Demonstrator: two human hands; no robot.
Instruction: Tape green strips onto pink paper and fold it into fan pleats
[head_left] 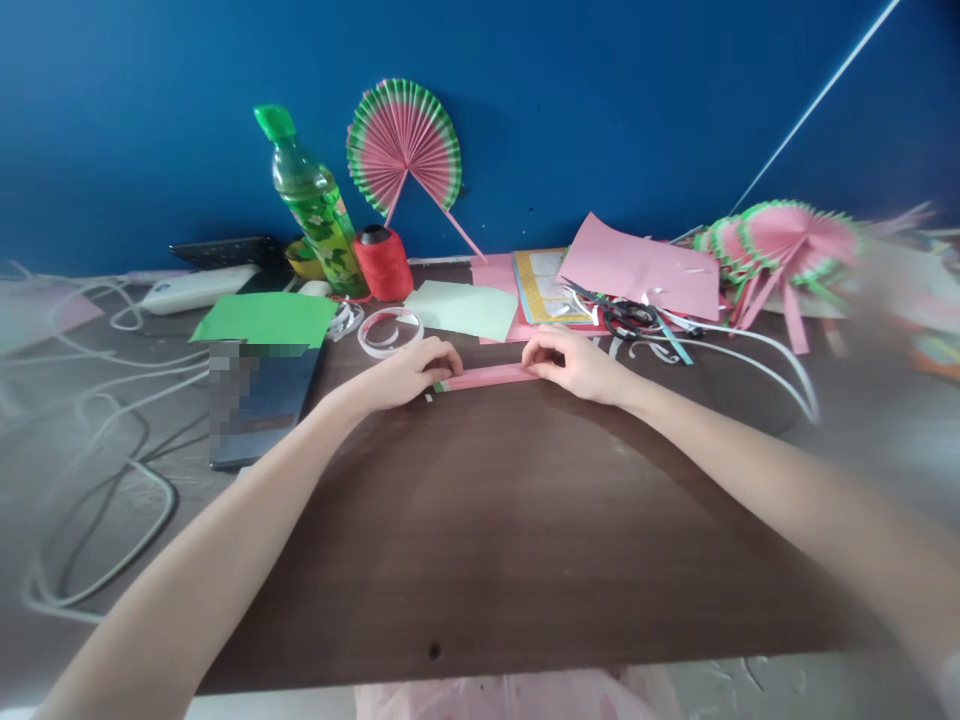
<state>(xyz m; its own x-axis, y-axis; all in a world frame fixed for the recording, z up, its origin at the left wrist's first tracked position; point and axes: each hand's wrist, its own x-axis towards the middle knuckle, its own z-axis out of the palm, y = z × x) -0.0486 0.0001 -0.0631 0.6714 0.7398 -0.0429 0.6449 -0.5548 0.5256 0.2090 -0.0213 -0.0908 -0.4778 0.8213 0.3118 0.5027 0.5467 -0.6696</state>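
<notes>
With the narrow pink paper strip [487, 377] held at both ends, we would do best to match the pressure of our two sides, since a firmer pull from one would probably skew the long, fine lines that run along it. We should line up the edges before pressing, then run a fingertip from the middle outward so that any crease comes out sharp and straight. Paper this slim will likely bend if we squeeze the ends toward each other, so light tension and support from the table [465, 520] beneath seem wise. Our left hand [416, 375] has its fingers curled and closed on the strip's left end, where a bit of green shows; our right hand [574, 365] pinches the other end between thumb and bent forefinger. The strip thus lies between our hands, touching both, running nearly level with its right end slightly farther from us. Just beside the left fingertips is a small white scrap [428, 398], best kept out from under the paper. The tape roll [386, 330] and pale green sheet [465, 308] lie beyond the strip, leaving our fingers room to work.
</notes>
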